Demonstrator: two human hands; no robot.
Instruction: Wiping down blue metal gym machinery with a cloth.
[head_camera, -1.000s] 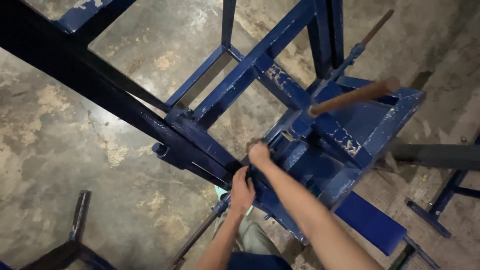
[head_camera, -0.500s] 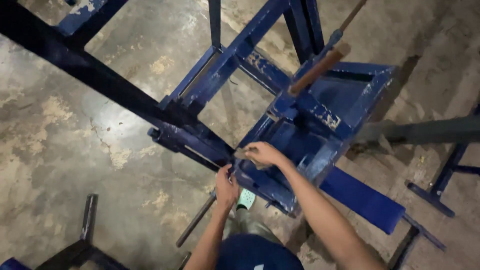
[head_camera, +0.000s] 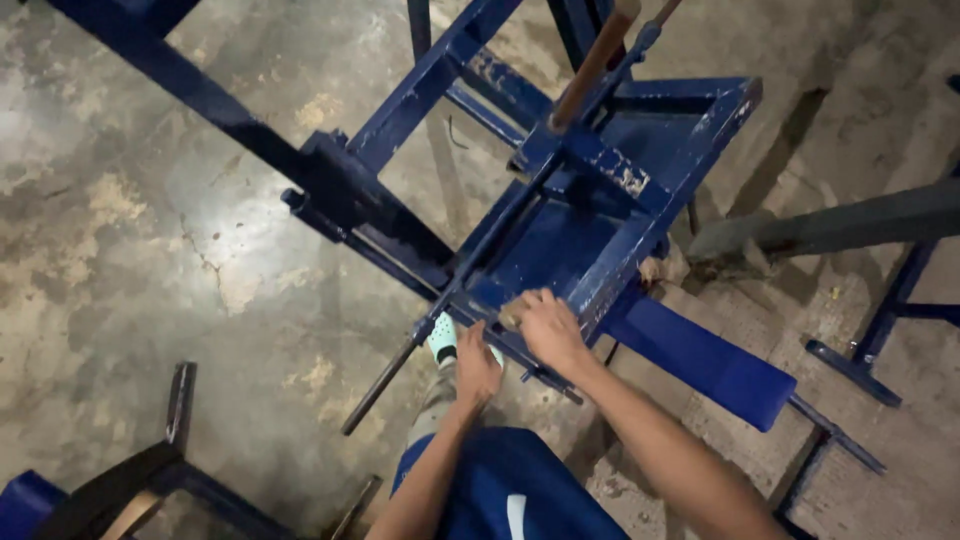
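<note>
Near to far: left hand (head_camera: 477, 372) pressed against the near lower edge of the blue steel frame (head_camera: 600, 215), fingers curled, grip unclear. Right hand (head_camera: 547, 326) closed over the frame's near rim, something small and brownish under the fingers; likely steadying the frame from the other side. Mint-green shoe (head_camera: 442, 338) just below. Dark steel rod (head_camera: 400, 365) runs diagonally, low-left to upper-right, into the frame. Frame stands on cracked concrete floor (head_camera: 150, 250). Wooden handle (head_camera: 590, 65) angles up at far top.
</note>
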